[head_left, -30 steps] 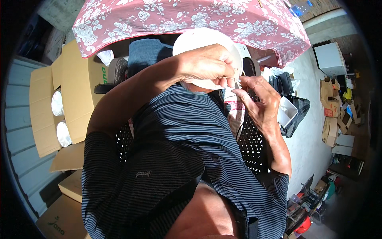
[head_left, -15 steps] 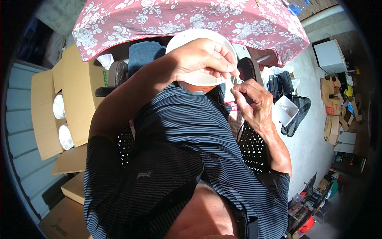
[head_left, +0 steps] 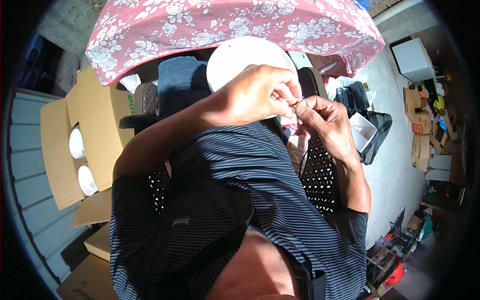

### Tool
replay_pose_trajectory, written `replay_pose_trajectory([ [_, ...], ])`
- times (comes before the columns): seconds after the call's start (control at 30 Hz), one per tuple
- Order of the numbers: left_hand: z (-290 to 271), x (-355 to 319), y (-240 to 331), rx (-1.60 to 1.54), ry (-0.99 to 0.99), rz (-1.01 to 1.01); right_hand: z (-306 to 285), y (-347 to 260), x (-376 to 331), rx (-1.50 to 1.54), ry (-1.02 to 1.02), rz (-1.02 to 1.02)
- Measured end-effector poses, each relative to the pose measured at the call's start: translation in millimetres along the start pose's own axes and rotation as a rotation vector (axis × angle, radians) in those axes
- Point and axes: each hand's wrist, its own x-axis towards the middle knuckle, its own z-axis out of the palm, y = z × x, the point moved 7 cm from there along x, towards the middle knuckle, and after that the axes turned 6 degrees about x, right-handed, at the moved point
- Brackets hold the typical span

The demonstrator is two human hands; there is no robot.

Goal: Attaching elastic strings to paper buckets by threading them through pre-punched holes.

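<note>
My left hand reaches across in front of a round white plate or lid on my lap, its fingers curled into a pinch. Tip to tip with it, my right hand also pinches, thumb against forefinger. Whatever lies between the two sets of fingertips is too small and too covered to name. The white round thing is partly hidden by my left hand and wrist. Blue denim cloth lies to the left of it.
A table with a pink floral cloth stands ahead. Open cardboard boxes are at my left. On the floor to the right are a white box, black bags and a larger white box. I sit in a perforated chair.
My hands have come together at the fingertips. The left hand has dropped slightly toward me, and the right hand has turned so its fingers meet the left's.
</note>
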Motion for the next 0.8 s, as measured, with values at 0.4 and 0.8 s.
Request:
replay_pose_trajectory([
  [0.4, -11.7, -0.9, -11.8, -0.124, 0.022, 0.021, -0.9, 1.8, 7.0, 0.084, -0.033, -0.025],
  [0.8, -6.7, -6.1, -3.8, -0.135, -0.014, 0.062, 2.4, 4.5, 13.7, -0.09, 0.027, -0.184],
])
